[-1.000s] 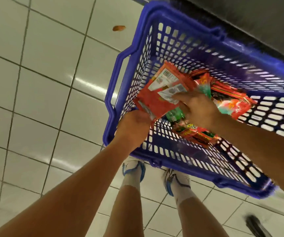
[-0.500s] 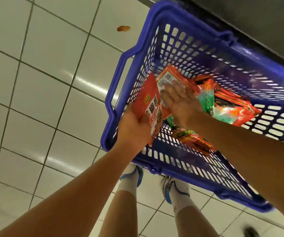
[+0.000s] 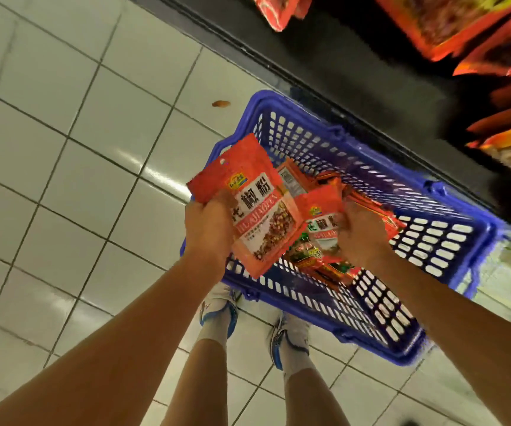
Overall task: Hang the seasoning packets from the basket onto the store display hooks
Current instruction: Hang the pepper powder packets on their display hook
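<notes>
A blue plastic basket (image 3: 451, 216) stands on the tiled floor against the dark base of the display. My left hand (image 3: 208, 226) grips a red seasoning packet (image 3: 260, 210) with Chinese print, face up, lifted above the basket's left rim. My right hand (image 3: 360, 235) holds a second, smaller-looking red packet (image 3: 322, 216) just to the right, over the basket. Several more red and green packets (image 3: 315, 259) lie on the basket floor. Hanging orange and red packets (image 3: 463, 23) show at the top right; their hooks are hidden.
White floor tiles (image 3: 79, 179) spread to the left and front. A small brown scrap (image 3: 221, 103) lies on the floor beyond the basket. My two feet in white and blue shoes (image 3: 220, 305) stand right before the basket. The black display base (image 3: 355, 75) runs diagonally behind it.
Both hands have risen out of the basket, each with a red packet. The left packet has turned face up. The view has lifted, bringing the hanging display packets into sight.
</notes>
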### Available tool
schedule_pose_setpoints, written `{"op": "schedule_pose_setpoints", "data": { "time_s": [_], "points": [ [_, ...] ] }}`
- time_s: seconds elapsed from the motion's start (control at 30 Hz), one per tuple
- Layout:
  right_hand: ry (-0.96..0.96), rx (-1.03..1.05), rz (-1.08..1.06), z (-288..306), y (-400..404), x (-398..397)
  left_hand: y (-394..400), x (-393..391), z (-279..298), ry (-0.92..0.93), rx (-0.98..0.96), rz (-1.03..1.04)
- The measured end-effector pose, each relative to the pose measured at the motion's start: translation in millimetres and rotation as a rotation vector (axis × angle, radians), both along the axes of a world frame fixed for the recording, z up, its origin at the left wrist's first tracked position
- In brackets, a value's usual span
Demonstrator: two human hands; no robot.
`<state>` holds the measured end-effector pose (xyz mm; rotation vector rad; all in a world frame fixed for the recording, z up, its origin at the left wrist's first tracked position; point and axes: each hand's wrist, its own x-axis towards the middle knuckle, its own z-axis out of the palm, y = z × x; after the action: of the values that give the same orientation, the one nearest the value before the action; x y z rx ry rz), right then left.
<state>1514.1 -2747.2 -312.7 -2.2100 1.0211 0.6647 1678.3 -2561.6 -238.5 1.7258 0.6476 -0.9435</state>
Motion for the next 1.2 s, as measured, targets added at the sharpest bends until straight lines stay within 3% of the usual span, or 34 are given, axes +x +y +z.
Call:
{"op": "schedule_pose_setpoints", "data": {
  "time_s": [0.17,0.33,0.47,0.6,0.9,1.2],
  "points": [
    [-0.23,0.372,-0.72,103,-13,0,-9,10,85,0.031,-0.13,-0.114],
    [-0.456,0.614,-1.074,242,-12,33,-13,9,190,0.064,-0.225,-0.217],
    [-0.664,0.527,-0.883,374,-14,44,-19,14,300,-0.015,-0.277,-0.24],
    [-0.83,0.278,-0.654,516,-23,50,-30,39,424,-0.174,-0.396,-0.33],
    [-1.254,-0.052,-0.751,790,-43,42,-90,84,703,-0.474,-0.762,-0.517],
    [-1.479,-0.41,-0.699,960,-75,20,-151,76,880,-0.675,-1.004,-0.685]
  ]
}}
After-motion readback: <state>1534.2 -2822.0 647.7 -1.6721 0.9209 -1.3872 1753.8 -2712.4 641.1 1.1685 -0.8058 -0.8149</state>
